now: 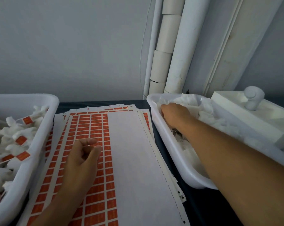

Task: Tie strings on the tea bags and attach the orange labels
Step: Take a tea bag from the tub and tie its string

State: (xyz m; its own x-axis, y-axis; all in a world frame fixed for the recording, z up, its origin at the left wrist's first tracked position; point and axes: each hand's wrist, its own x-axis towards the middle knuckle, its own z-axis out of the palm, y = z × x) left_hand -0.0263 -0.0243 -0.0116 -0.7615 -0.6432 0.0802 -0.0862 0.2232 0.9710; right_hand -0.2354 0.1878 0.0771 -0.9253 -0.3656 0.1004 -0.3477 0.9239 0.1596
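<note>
Left hand [82, 159] hovers over the label sheet [92, 160] in the middle of the dark table [201, 209]. Thumb and index finger are curled together at their tips, pinching a single orange label [94, 144]; the label sits right between the two fingertips, a small orange sliver partly hidden by them. The other fingers curl loosely under the palm.

The sheet is the top one of a fanned stack. Its left half carries rows of orange labels, its right half is bare white backing. More sheets poke out at the far edge and right edge of the stack.

Right hand [174, 114] reaches far right into the right tray [175, 162], palm down on a heap of white tea bags [208, 115]. The fingertips are buried in the bags at the far-left corner of the tray, so I cannot tell whether they grasp a bag or just rest on the pile. The forearm crosses the tray's near rim.

Left tray [32, 144] stands at the left, just beside the sheets, full of finished tea bags [19, 137] with strings and orange labels attached.

A white box [252, 118] with a grey knob [253, 97] on top lies across the right side of the right tray. White pipes [178, 51] run up the wall behind.
</note>
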